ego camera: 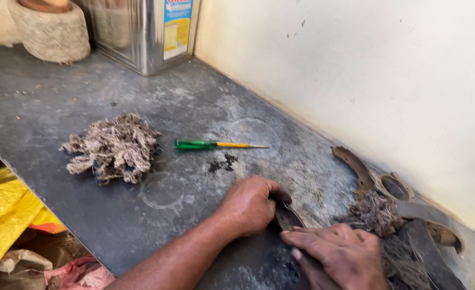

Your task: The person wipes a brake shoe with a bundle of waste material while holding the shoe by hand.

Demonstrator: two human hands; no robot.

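Observation:
My left hand [251, 204] is curled over one end of a dark curved metal piece [287, 216] that lies on the grey stone counter [60, 107]. My right hand [339, 255] lies over the piece's near end, fingers pointing left and pressed onto it. Most of the piece is hidden under the two hands. A wad of brownish cotton waste [377, 212] sits just right of my right hand, touching more dark metal parts [425, 252].
A rusty curved brake shoe [355, 166] and a ring-shaped part [396, 188] lie along the cream wall [382, 80]. A green-handled screwdriver [205, 144] and a second cotton-waste wad [111, 146] lie further left. A metal tin [141, 37] and stone block [52, 32] stand at the back. Yellow sacking [4, 209] lies below the counter's edge.

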